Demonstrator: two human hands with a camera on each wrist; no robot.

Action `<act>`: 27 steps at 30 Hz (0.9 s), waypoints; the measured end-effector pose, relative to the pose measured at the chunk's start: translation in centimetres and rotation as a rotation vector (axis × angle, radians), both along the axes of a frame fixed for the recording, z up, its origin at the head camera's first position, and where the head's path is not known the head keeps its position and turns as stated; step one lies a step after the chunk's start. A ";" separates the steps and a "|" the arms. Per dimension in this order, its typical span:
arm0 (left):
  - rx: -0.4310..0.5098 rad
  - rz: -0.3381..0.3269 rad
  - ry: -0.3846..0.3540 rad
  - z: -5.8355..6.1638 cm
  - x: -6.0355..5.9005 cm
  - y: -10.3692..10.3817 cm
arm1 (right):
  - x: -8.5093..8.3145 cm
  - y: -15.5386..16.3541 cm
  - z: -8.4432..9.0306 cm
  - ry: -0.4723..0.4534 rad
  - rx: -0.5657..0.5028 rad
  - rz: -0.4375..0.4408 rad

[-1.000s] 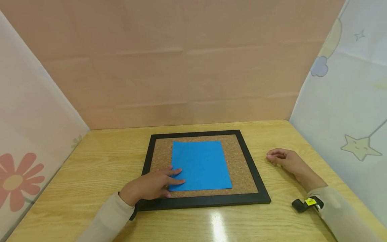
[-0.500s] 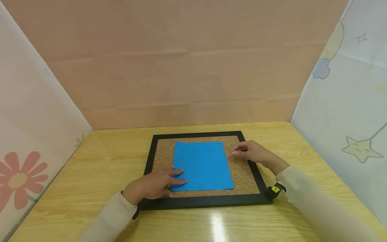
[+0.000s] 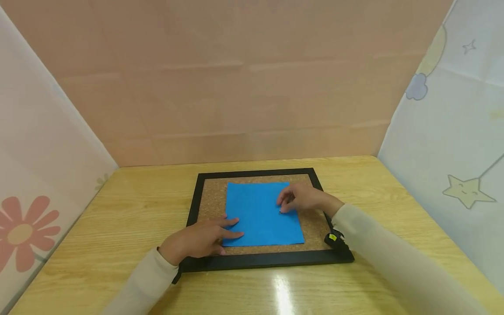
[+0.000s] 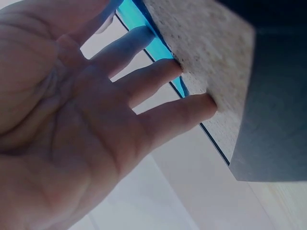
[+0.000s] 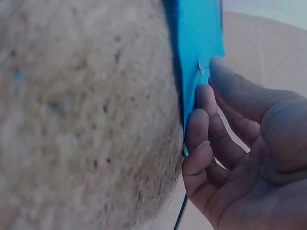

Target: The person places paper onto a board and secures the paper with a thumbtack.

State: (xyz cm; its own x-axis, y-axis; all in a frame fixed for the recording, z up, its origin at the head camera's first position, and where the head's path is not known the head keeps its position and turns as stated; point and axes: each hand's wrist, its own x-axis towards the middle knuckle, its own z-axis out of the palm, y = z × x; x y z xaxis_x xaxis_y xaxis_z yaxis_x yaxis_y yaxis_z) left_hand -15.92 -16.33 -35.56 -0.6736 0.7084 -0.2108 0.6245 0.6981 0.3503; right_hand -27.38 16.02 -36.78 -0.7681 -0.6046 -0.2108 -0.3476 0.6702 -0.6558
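A blue sheet (image 3: 261, 213) lies flat on a cork board (image 3: 311, 225) with a black frame, set on the wooden counter (image 3: 118, 218). The left hand (image 3: 197, 241) rests flat at the sheet's near left corner, fingers (image 4: 158, 79) straight and spread, their tips pressing both paper and cork; it grasps nothing. The right hand (image 3: 301, 197) sits over the sheet's right part, near the far right corner, fingers (image 5: 201, 120) curled. In the right wrist view a small pale pin (image 5: 202, 68) stands in the blue paper at the tip of the thumb and forefinger, which pinch it. A black band (image 3: 334, 239) with a yellow tag sits at the right sleeve's cuff.
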 end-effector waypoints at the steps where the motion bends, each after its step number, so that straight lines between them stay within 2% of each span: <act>1: 0.001 -0.001 0.001 0.0 0.0 0.0 | 0.0 -0.2 0.0 0.014 0.011 0.019; 5: -0.001 -0.004 0.010 0.2 0.1 0.0 | 0.1 -0.7 -0.1 0.062 0.071 0.039; 9: 0.000 -0.005 0.009 0.3 0.2 0.0 | -0.1 -1.0 0.0 0.067 0.111 0.005; 14: 0.002 -0.003 0.003 0.3 0.2 0.0 | -0.8 -1.3 0.6 0.056 0.067 -0.062; 19: 0.002 -0.005 0.001 0.3 0.1 -0.1 | -1.7 -1.9 0.7 0.016 -0.004 -0.071; 22: 0.002 -0.006 0.000 0.3 0.1 -0.1 | -2.2 -2.1 0.5 0.005 0.004 -0.099; 27: -0.001 -0.007 0.005 0.3 0.1 0.0 | -2.7 -2.2 -0.1 0.046 0.047 -0.152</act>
